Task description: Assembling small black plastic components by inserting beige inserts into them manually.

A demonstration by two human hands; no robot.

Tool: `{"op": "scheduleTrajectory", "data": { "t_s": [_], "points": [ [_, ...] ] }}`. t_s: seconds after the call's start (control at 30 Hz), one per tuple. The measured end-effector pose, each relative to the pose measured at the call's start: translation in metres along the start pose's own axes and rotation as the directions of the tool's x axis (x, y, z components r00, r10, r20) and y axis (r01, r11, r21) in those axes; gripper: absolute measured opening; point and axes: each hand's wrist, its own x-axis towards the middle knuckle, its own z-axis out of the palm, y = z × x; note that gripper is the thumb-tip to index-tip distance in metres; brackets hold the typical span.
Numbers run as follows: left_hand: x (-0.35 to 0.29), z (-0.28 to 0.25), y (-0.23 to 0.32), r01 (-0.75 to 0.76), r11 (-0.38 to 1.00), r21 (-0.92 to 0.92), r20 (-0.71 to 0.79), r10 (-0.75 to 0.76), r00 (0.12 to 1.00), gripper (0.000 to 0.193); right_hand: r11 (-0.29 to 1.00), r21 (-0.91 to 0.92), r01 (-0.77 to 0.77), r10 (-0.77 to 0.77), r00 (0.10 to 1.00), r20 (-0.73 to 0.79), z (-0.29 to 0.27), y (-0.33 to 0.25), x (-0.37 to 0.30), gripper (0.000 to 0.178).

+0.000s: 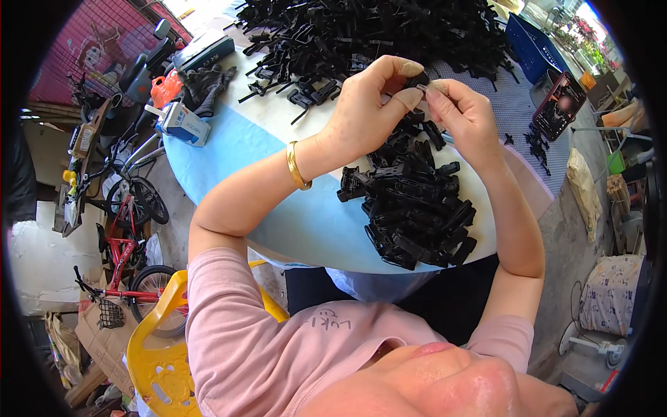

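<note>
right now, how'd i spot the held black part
Find the blue-and-white table, then the left hand and right hand close together above it. The small black part pinched there is the only one held; other black pieces lie below.

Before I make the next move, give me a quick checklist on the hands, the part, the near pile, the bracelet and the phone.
1. Left hand has the black part: ok, pinched between thumb and fingers.
2. Right hand grip: cannot tell; fingertips are at the part, but what they pinch is too small.
3. Near pile well back from the table edge: not ok, its lowest parts lie close.
4. Bracelet clear of parts: ok.
5. Phone clear of hands: ok.
</note>
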Motion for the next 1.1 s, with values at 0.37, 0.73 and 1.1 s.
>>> {"op": "scheduleTrajectory", "data": {
  "t_s": [0.37, 0.73, 1.1],
  "points": [
    [-0.003, -0.003, 0.011, -0.289, 0.884, 0.367, 0.012, 0.307, 0.952, 0.013, 0.930, 0.210, -0.301, 0.286, 0.953, 0.099, 0.002, -0.017, -0.004, 0.017],
    [0.016, -0.014, 0.008, 0.341, 0.687, -0.642, 0.234, -0.248, 0.940, 0.027, 0.980, -0.092, 0.174, -0.180, 0.982, -0.059, -0.015, -0.005, 0.003, 0.015],
    [-0.002, 0.000, 0.016, 0.097, 0.988, -0.123, 0.320, -0.053, 0.946, 0.044, 0.997, 0.062, -0.038, 0.040, 0.999, -0.031, -0.011, -0.003, 0.003, 0.021]
  ]
}}
